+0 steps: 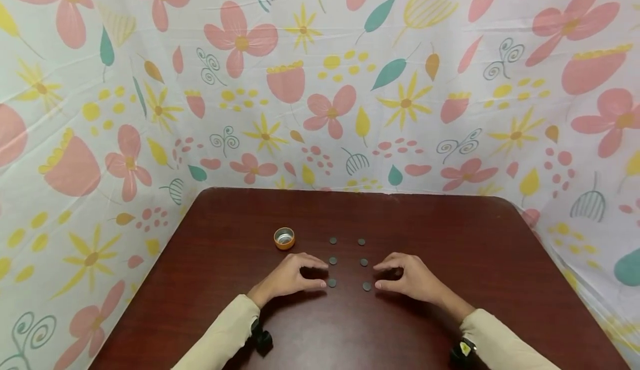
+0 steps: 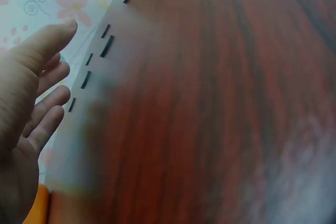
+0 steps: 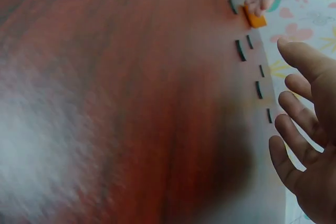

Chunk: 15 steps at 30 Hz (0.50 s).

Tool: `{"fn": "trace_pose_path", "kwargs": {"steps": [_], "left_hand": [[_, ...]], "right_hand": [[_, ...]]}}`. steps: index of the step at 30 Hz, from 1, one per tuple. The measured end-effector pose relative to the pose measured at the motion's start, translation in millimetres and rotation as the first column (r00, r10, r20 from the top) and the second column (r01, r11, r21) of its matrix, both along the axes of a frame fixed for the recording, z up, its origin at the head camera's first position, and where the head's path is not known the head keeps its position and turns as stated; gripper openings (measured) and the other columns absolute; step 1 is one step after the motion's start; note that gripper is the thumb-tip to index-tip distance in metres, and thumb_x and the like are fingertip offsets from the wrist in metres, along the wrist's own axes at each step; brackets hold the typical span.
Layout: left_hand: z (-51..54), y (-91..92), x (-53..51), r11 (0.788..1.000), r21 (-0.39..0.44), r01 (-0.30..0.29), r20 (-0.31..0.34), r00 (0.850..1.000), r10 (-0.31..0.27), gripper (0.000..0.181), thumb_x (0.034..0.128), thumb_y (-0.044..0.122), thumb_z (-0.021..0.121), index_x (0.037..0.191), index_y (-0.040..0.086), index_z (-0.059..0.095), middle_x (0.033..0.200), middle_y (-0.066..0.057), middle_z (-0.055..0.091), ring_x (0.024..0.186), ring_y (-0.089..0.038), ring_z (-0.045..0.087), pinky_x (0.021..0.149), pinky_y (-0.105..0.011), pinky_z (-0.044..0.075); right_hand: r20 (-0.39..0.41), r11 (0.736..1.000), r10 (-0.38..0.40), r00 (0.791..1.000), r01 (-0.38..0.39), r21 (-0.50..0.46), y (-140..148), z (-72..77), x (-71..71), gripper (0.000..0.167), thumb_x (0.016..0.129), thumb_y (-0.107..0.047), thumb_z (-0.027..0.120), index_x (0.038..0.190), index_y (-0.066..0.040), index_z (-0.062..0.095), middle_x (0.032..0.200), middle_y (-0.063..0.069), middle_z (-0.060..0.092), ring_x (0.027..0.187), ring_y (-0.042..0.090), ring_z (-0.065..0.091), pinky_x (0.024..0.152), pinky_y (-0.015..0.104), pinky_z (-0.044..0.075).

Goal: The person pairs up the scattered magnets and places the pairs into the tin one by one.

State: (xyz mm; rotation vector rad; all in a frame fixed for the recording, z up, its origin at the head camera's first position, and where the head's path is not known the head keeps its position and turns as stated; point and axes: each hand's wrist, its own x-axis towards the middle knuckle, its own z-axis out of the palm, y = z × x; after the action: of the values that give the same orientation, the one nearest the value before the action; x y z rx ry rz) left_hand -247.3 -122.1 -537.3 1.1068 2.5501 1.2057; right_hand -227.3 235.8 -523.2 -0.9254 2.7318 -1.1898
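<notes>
Several small dark round discs lie flat on the brown table in two columns, among them a near left disc [image 1: 332, 283] and a near right disc [image 1: 367, 286]. My left hand [image 1: 292, 275] is beside the left column, fingers loosely bent and holding nothing. On the other side, my right hand [image 1: 412, 278] is beside the right column, its thumb close to the near right disc and nothing in its grasp. Behind the left hand stands a small round orange tin [image 1: 284, 238] with a silvery inside. From the right wrist view, the orange tin [image 3: 255, 17] appears partly behind the left hand.
The dark brown wooden table [image 1: 320, 331] has rounded far corners. A white cloth [image 1: 325, 53] with pink, yellow and teal flowers hangs behind it and along both sides. Dark devices are strapped at both wrists, such as the left wrist strap [image 1: 261, 338].
</notes>
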Motion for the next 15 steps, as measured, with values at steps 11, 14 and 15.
{"fn": "trace_pose_path", "kwargs": {"steps": [11, 14, 15], "left_hand": [[-15.0, 7.9, -3.4, 1.000, -0.019, 0.018, -0.028, 0.999, -0.018, 0.033, 0.0919, 0.043, 0.077, 0.118, 0.023, 0.079, 0.113, 0.015, 0.067, 0.101, -0.004, 0.059, 0.088, -0.027, 0.052], [-14.5, 9.8, -3.3, 0.999, -0.031, 0.008, -0.007, 1.000, -0.008, 0.034, 0.0912, 0.044, 0.078, 0.118, 0.024, 0.079, 0.110, 0.015, 0.065, 0.098, -0.004, 0.058, 0.084, -0.026, 0.051], [-14.3, 10.3, -3.3, 0.999, -0.038, 0.005, 0.001, 1.000, -0.005, 0.034, 0.0909, 0.044, 0.078, 0.118, 0.024, 0.079, 0.109, 0.014, 0.064, 0.097, -0.004, 0.057, 0.083, -0.025, 0.051]], "right_hand": [[-0.034, 0.998, 0.020, 0.999, -0.018, 0.066, -15.8, -7.0, 4.2, 0.028, 0.085, -0.035, 0.085, 0.108, -0.019, 0.082, 0.097, -0.010, 0.068, 0.089, 0.010, 0.058, 0.074, 0.028, 0.051], [-0.050, 0.997, 0.019, 0.999, -0.015, 0.081, -17.8, -8.3, 5.1, 0.025, 0.085, -0.033, 0.086, 0.106, -0.020, 0.082, 0.094, -0.012, 0.067, 0.088, 0.008, 0.056, 0.073, 0.027, 0.049], [-0.054, 0.996, 0.017, 0.998, -0.012, 0.086, -18.2, -8.9, 5.4, 0.025, 0.084, -0.033, 0.086, 0.105, -0.021, 0.083, 0.094, -0.013, 0.067, 0.087, 0.007, 0.055, 0.073, 0.027, 0.049]]}}
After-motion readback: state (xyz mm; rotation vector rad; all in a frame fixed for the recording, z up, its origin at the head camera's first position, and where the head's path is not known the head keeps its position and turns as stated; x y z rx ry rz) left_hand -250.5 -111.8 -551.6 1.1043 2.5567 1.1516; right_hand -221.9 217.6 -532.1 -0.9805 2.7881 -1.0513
